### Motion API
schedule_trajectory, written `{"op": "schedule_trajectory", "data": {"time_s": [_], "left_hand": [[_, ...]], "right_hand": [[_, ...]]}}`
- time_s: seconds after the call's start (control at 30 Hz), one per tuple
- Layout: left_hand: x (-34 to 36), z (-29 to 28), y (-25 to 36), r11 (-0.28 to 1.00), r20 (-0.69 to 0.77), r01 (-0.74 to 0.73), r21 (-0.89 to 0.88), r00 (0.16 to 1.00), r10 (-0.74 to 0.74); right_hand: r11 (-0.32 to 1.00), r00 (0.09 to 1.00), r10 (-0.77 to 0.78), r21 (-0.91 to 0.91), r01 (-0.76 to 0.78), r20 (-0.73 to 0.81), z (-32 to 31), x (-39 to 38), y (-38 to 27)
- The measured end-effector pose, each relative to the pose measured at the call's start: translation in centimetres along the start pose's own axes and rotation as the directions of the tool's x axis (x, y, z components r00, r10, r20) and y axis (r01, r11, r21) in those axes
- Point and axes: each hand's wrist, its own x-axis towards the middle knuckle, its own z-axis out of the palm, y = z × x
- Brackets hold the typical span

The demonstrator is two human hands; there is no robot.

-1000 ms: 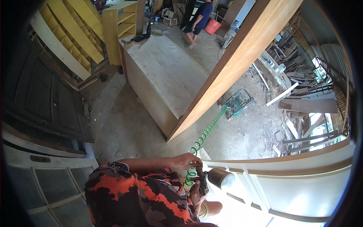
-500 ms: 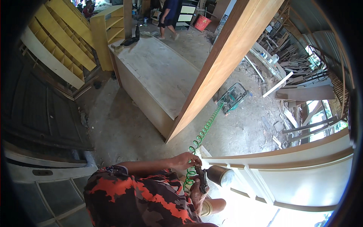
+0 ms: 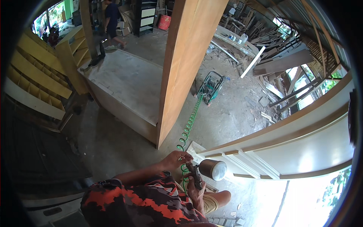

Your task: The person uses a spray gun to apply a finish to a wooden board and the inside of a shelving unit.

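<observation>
A paint spray gun (image 3: 194,176) with a round metal cup (image 3: 213,169) is in my right hand (image 3: 196,191), whose fingers wrap round its grip. My left hand (image 3: 177,159) has its fingertips pinched at the gun's end, above the right hand; the exact part they touch is too small to make out. A green coiled hose (image 3: 192,119) runs down behind my hands from a green and black machine with a tubular frame (image 3: 212,87) on the floor. To the right of the cup stands a white panel with gold-brown edging (image 3: 302,151).
A tall wooden post or board (image 3: 181,72) rises ahead, beside a long pale cabinet (image 3: 128,81). Yellow shelving (image 3: 41,75) stands at left, with a dark door (image 3: 41,147) nearer. Scrap timber (image 3: 283,62) lies at far right. A person (image 3: 111,22) is at the back.
My view has swung to the right, so the post, cabinet and machine sit further left. Both hands stay on the spray gun. The person at the back has moved left past the cabinet.
</observation>
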Motion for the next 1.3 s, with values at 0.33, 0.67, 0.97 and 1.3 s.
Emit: {"op": "schedule_trajectory", "data": {"time_s": [0.33,0.67,0.97,1.3], "left_hand": [[0.5,0.0,2.3,0.936,-0.004,0.038,0.350,0.999,-0.039],[2.5,0.6,3.4,0.953,0.080,0.056,0.297,0.993,-0.083],[6.2,1.9,3.5,0.969,0.082,0.046,0.244,0.994,-0.068],[7.6,1.6,2.3,0.975,0.033,0.053,0.214,0.998,-0.061]], "right_hand": [[0.992,0.991,0.118,0.057,-0.115,-0.068,-0.5,-1.1,0.7],[0.987,0.986,0.047,0.158,-0.021,-0.162,-0.4,-1.2,2.2],[0.995,0.983,0.000,0.100,0.019,-0.182,-3.3,1.2,1.0],[0.996,0.983,-0.037,0.072,0.050,-0.180,-4.2,1.3,1.0]]}}
